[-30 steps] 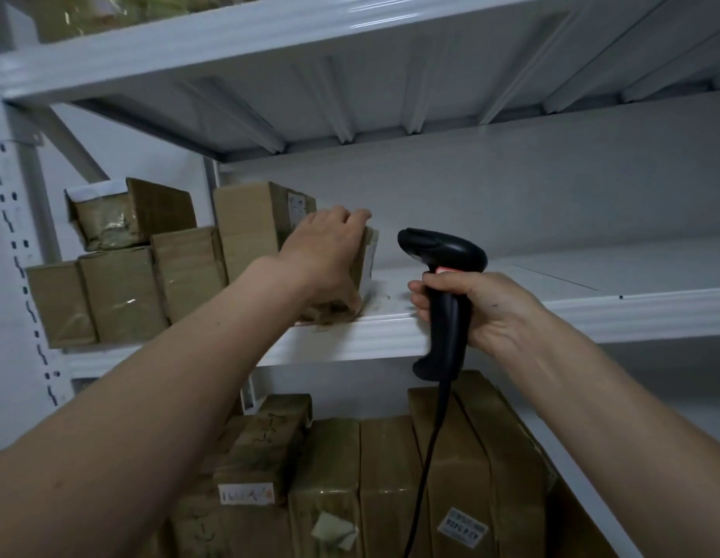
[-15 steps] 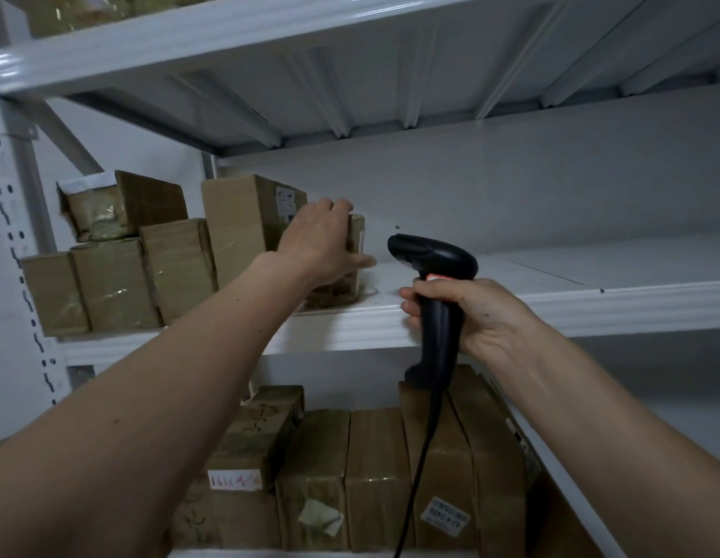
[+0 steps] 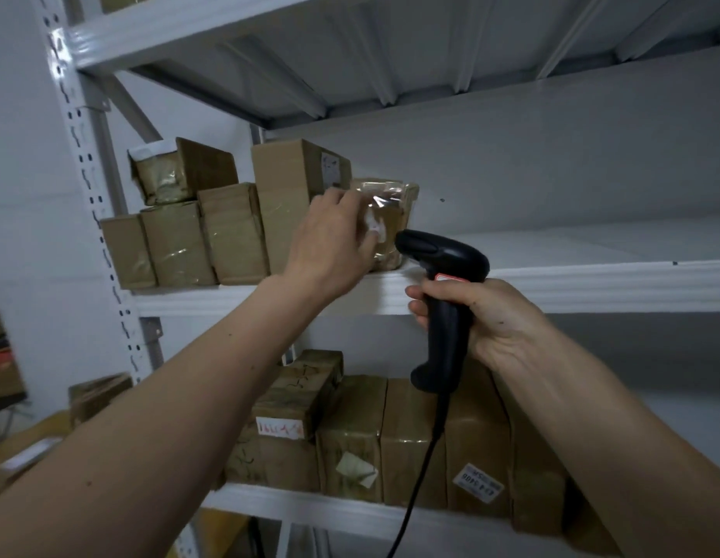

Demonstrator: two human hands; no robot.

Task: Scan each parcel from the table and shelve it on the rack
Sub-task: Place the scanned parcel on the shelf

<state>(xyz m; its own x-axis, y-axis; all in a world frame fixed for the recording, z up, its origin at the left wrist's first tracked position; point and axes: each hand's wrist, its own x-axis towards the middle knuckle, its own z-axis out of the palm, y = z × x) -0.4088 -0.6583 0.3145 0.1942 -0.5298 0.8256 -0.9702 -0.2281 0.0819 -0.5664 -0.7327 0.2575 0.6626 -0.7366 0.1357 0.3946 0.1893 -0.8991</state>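
A small brown parcel point(image 3: 394, 203) wrapped in glossy tape stands on the white rack's middle shelf point(image 3: 591, 285), at the right end of a row of boxes. My left hand point(image 3: 330, 243) is in front of it; its blurred, relaxed fingers touch the parcel's front face and do not wrap round it. Just right of and below the parcel, my right hand point(image 3: 499, 320) grips the handle of a black corded barcode scanner point(image 3: 442, 255), whose head points left toward the parcel.
Several brown boxes point(image 3: 229, 235) fill the left of the middle shelf, one stacked on top. More boxes point(image 3: 410, 436) line the lower shelf. The middle shelf is bare to the right of the parcel. A perforated upright post point(image 3: 88, 175) stands at the left.
My left hand pushed the parcel back onto the shelf beside the tall box, then let go of its top and slid to its front. The scanner stayed in my right hand.
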